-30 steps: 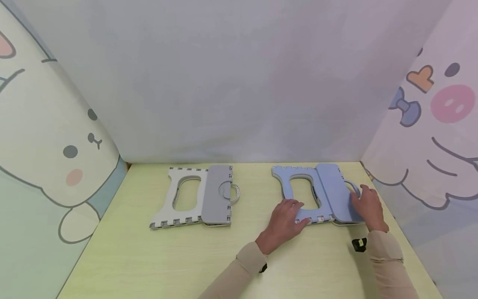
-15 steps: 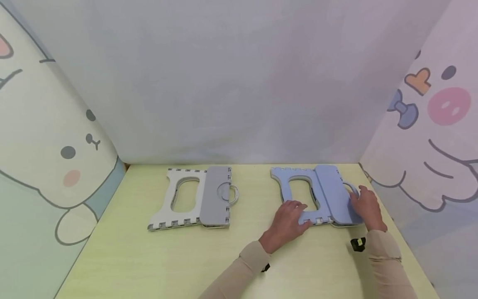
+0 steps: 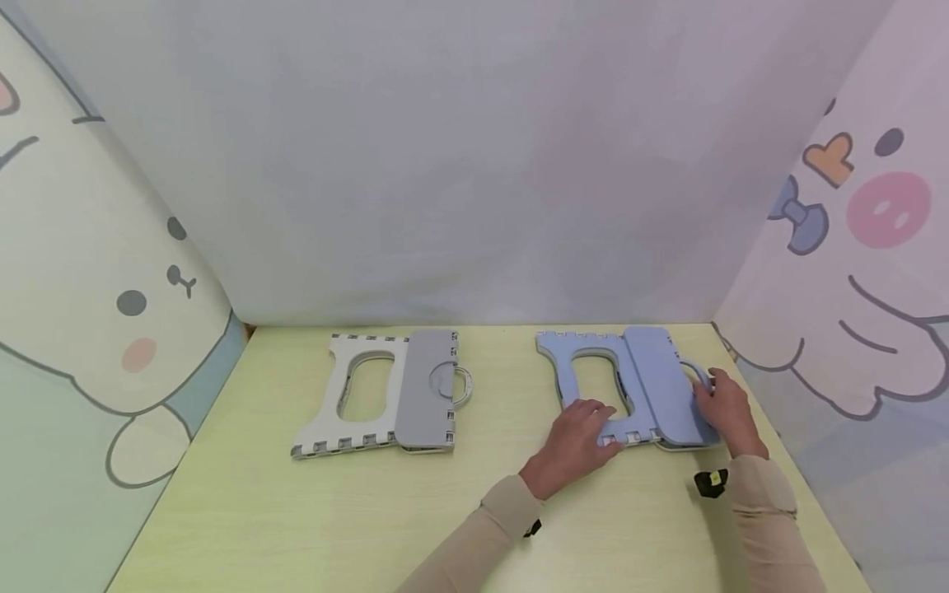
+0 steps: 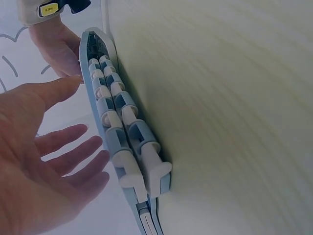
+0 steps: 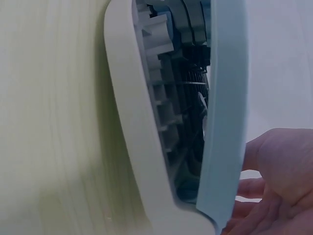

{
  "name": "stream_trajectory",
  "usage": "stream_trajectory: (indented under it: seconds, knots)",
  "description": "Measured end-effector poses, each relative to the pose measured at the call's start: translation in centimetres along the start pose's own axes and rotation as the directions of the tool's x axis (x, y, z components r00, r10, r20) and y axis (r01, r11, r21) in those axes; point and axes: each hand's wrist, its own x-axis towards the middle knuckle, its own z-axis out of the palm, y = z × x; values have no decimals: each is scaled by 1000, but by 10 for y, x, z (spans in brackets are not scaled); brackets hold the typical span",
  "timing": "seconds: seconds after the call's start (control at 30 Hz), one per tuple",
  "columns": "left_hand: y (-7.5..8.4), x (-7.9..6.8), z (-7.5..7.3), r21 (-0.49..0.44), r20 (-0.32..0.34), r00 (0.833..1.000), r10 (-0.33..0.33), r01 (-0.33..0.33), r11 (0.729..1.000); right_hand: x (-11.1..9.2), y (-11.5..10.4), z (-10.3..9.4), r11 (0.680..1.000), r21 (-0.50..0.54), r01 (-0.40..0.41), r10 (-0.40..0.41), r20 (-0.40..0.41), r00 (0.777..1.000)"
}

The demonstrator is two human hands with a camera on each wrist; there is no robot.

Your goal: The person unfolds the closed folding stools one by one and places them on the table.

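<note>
The pale desk [image 3: 334, 527] is carrying everything here: our left grip [image 3: 569, 445] is lying loosely spread at the near edge of the blue folding stool [image 3: 656, 387]; our right grip [image 3: 730, 413] is resting beside its handle [image 3: 699, 371], clasped or not we cannot tell. We are judging the handling barely begun: both are lying folded, the gray-and-white folding stool [image 3: 421, 391] untouched, well leftward.

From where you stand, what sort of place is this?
Probably a small staged booth: a cartoon-printed left panel, a plain grey backdrop, and a pale wood-grain tabletop.
</note>
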Motion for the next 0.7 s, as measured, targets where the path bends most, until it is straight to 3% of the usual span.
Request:
stream_trajectory:
  seconds: [0.23, 0.43, 0.7]
  knots:
    - [1, 2, 0, -10, 29, 1000, 5, -5, 1000, 6, 8, 1, 999, 20, 28, -28, 6, 1000]
    - [2, 6, 2, -23, 65, 998, 1, 0, 1000, 10, 13, 4, 998, 61, 4, -5, 21, 1000]
    - [1, 9, 6, 12, 59, 997, 47, -48, 999, 12, 15, 3, 990, 144, -11, 9, 15, 1000]
